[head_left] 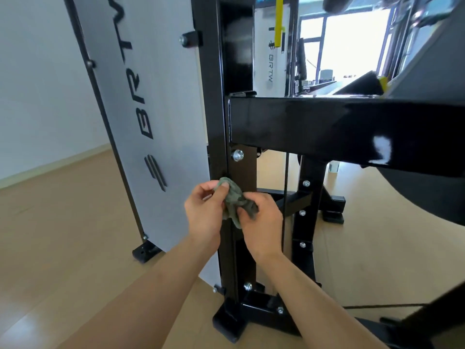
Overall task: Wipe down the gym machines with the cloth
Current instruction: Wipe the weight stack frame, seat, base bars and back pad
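Cloth: grey-green and crumpled, held between both hands in front of the gym machine's black upright post, below the crossbeam.
Left hand: fingers curled, pinching the cloth's upper end.
Right hand: fingers curled, gripping its lower part.
Grey lettered panel: left of the post.

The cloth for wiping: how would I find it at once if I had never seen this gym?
Find the tall grey panel with black lettering; right of it stands a glossy black steel post. In front of that post, the left hand and right hand together pinch a small crumpled grey-green cloth. It is the only soft, wrinkled thing among hard metal.
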The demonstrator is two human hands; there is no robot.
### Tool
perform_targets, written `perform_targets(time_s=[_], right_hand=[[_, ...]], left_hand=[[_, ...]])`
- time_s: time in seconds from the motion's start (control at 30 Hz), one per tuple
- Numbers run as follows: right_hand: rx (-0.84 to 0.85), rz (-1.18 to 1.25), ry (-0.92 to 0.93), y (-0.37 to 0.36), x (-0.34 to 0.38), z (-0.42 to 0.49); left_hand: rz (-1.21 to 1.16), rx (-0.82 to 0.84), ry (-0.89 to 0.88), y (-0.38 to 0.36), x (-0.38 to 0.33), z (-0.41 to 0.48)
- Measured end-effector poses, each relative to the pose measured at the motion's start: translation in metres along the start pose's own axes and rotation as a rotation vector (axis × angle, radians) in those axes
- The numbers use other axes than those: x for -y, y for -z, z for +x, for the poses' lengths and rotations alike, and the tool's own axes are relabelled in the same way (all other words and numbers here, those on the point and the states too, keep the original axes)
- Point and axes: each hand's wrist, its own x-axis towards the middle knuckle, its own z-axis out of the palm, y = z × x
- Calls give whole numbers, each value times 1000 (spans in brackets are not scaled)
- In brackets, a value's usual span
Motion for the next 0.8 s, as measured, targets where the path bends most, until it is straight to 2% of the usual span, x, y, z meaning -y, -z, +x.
perform_targets(time_s=[0.13, 0.27, 0.43, 0.53, 0.63, 0.73, 0.8], right_hand=[[-8, -47, 140, 6, 16, 1], [-106, -30, 410, 15, 50, -2], [-236, -174, 734, 40, 104, 12], [-270, -253, 843, 63, 138, 36], [-229, -393, 783, 83, 168, 70], [-71, -546, 593, 93, 185, 107], [23, -581, 452, 95, 189, 129]], left_hand=[[-67, 5, -20, -7, -28, -1], [-208, 17, -9, -11, -66, 2], [-358, 18, -46, -23, -115, 7], [-353, -15, -104, -30, -127, 10], [-408, -82, -93, -39, -135, 18], [-526, -123, -34, -52, -147, 27], [-500, -108, -55, -62, -153, 33]])
